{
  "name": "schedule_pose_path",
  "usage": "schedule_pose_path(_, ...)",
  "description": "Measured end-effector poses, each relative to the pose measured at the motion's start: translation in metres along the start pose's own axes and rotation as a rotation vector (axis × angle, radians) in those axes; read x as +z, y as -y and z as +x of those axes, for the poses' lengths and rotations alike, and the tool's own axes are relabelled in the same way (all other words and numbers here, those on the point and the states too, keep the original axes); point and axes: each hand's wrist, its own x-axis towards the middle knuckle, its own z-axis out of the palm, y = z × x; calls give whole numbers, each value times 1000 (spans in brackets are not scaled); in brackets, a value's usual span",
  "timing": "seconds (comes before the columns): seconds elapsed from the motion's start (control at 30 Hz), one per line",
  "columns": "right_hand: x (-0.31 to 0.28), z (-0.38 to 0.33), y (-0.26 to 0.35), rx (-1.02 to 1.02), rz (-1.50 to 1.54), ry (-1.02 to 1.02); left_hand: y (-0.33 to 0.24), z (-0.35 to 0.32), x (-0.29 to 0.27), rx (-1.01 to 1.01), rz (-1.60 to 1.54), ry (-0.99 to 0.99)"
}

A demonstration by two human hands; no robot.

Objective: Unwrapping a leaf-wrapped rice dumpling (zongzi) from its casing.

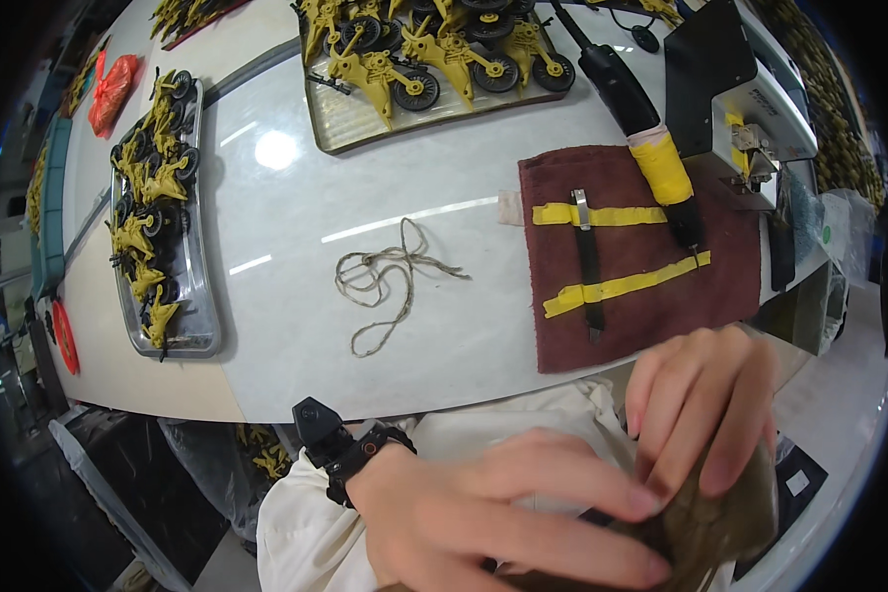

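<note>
Both hands are close together over my lap, in front of the table edge. My left hand (503, 513), with a black wristband, reaches across to the right, its fingers bent over a brown, glossy, bag-like thing (725, 518). My right hand (705, 405) comes down on the same thing from above, fingers curled and pinching its upper edge. The fingertips of the two hands nearly meet there. Motion blurs the brown thing, its lower part runs out of the picture, and I cannot make out its contents.
A loop of twine (390, 281) lies mid-table. On a maroon cloth (622, 345) rest a taped black power screwdriver (661, 173) and a slim black tool (589, 271). A screw feeder (750, 109) stands behind. Trays (350, 138) (212, 331) hold yellow toy motorcycles. A red bag (113, 94) sits far left.
</note>
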Motion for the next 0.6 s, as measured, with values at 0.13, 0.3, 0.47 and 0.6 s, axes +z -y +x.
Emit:
schedule_pose_path(0.13,-3,-12,-7,53,-44,-290,-4,1,-6,-149,182,123)
schedule_pose_path(0.3,1,-9,-1,241,-209,-321,-15,4,3,-373,79,-34)
schedule_pose_path(0.47,1,-4,-7,-41,17,-72,8,3,12,125,-129,-19)
schedule_pose_path(0.6,12,10,10,142,-101,27,-3,-1,19,10,-192,-67)
